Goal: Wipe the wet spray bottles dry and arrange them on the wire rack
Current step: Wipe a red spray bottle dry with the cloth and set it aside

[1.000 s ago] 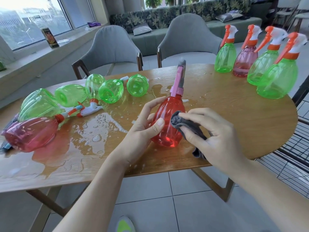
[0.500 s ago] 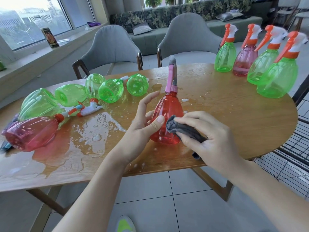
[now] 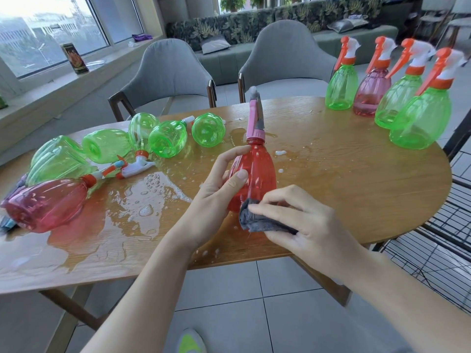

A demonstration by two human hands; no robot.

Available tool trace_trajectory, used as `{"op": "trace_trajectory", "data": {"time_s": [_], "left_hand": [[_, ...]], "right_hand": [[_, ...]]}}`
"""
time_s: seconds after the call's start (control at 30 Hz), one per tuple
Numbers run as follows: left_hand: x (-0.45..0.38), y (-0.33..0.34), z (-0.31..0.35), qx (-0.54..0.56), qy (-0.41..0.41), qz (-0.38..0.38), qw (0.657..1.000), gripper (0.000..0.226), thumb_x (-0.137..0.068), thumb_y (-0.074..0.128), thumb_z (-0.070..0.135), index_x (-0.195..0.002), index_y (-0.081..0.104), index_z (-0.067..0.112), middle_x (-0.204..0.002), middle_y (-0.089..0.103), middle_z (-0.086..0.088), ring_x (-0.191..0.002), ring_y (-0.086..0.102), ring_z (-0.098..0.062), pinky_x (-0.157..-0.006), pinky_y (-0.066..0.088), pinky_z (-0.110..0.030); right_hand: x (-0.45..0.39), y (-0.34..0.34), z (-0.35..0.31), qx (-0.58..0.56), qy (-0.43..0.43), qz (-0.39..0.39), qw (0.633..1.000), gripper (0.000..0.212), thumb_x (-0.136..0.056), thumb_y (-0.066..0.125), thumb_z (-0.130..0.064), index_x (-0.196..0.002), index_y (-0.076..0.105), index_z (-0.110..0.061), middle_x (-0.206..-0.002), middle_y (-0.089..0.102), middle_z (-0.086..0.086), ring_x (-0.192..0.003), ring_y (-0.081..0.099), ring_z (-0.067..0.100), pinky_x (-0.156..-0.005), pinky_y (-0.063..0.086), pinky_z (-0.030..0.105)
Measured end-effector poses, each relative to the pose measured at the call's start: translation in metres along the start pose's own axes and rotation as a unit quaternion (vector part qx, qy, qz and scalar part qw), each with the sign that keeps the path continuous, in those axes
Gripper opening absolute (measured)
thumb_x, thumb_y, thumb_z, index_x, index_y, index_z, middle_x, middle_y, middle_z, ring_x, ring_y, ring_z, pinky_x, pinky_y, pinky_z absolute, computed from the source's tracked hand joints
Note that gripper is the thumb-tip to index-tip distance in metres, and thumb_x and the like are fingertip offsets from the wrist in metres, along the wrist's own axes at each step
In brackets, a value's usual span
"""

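Red ribbed plastic bottle in left-hand grip, right hand pinching seemingly soft grey cloth.

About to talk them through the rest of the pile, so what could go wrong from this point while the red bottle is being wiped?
The table is puddled near the left hand, so the red bottle could get wet again if it is set down there. The grey cloth in the right hand is small and may soak through. The four upright bottles stand near the table's right edge, where a reach toward the wire rack might knock one off.
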State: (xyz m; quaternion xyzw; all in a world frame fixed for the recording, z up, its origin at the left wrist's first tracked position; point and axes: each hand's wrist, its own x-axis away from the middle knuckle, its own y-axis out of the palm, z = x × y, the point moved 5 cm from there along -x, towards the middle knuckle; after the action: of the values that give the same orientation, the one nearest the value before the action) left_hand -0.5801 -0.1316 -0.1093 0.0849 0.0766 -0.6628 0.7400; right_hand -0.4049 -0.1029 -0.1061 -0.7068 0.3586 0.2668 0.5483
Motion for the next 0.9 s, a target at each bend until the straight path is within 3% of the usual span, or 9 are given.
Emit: {"op": "trace_trajectory", "data": {"time_s": [0.07,0.2,0.33,0.47,0.57,0.73,0.9], "left_hand": [[0.000,0.000,0.000,0.001,-0.002,0.000,1.000,0.038,-0.110,0.051,0.028,-0.146,0.055,0.038,-0.134,0.068,-0.018,-0.120,0.067,-0.040,-0.107,0.051,-0.053],[0.002,0.003,0.005,0.013,-0.007,-0.024,1.000,0.038,-0.109,0.051,0.024,-0.145,0.056,0.037,-0.135,0.069,-0.015,-0.116,0.070,-0.031,-0.092,0.058,-0.040],[0.005,0.004,0.007,0.005,-0.008,-0.034,0.999,0.039,-0.106,0.055,0.021,-0.137,0.063,0.043,-0.130,0.072,-0.009,-0.112,0.073,-0.028,-0.089,0.059,-0.036],[0.008,0.004,0.011,-0.028,0.006,-0.038,0.999,0.038,-0.106,0.056,0.019,-0.133,0.066,0.044,-0.131,0.072,-0.011,-0.115,0.073,-0.032,-0.090,0.061,-0.036],[0.009,0.005,0.012,-0.056,0.022,-0.032,0.998,0.037,-0.111,0.052,0.015,-0.137,0.063,0.038,-0.135,0.070,-0.009,-0.121,0.070,-0.029,-0.095,0.060,-0.037],[0.010,0.003,0.013,-0.070,0.026,-0.006,0.997,0.034,-0.113,0.044,0.012,-0.142,0.058,0.025,-0.135,0.072,-0.002,-0.119,0.072,-0.023,-0.092,0.060,-0.032],[0.010,0.005,0.014,-0.074,0.020,0.000,0.997,0.035,-0.113,0.044,0.009,-0.141,0.059,0.023,-0.131,0.074,0.002,-0.115,0.073,-0.019,-0.091,0.060,-0.030]], "right_hand": [[-0.002,-0.002,-0.001,0.032,-0.023,-0.006,0.999,0.027,-0.098,0.067,-0.013,-0.121,0.074,-0.002,-0.110,0.067,0.012,-0.099,0.064,0.024,-0.091,0.052,0.030],[-0.011,-0.013,0.006,0.062,-0.015,0.046,0.997,0.030,-0.096,0.072,-0.010,-0.124,0.073,-0.001,-0.110,0.068,0.013,-0.099,0.066,0.025,-0.091,0.055,0.032],[-0.022,-0.033,0.022,0.055,0.059,0.129,0.988,0.028,-0.096,0.073,-0.014,-0.121,0.074,-0.003,-0.113,0.071,0.008,-0.105,0.066,0.013,-0.096,0.050,0.020],[-0.025,-0.041,0.035,-0.010,0.141,0.165,0.976,0.024,-0.095,0.074,-0.014,-0.118,0.074,-0.007,-0.112,0.072,-0.002,-0.105,0.069,0.010,-0.091,0.057,0.030],[-0.022,-0.035,0.035,-0.057,0.155,0.153,0.974,0.023,-0.095,0.074,-0.015,-0.117,0.074,-0.008,-0.112,0.071,-0.003,-0.106,0.069,0.014,-0.088,0.059,0.035],[-0.016,-0.025,0.019,-0.019,0.091,0.106,0.990,0.026,-0.091,0.076,-0.016,-0.114,0.076,-0.004,-0.112,0.071,0.005,-0.107,0.066,0.009,-0.094,0.051,0.019],[-0.019,-0.029,0.024,-0.012,0.124,0.135,0.983,0.026,-0.092,0.077,-0.013,-0.116,0.076,-0.005,-0.112,0.072,0.005,-0.107,0.067,0.010,-0.092,0.052,0.021]]}}
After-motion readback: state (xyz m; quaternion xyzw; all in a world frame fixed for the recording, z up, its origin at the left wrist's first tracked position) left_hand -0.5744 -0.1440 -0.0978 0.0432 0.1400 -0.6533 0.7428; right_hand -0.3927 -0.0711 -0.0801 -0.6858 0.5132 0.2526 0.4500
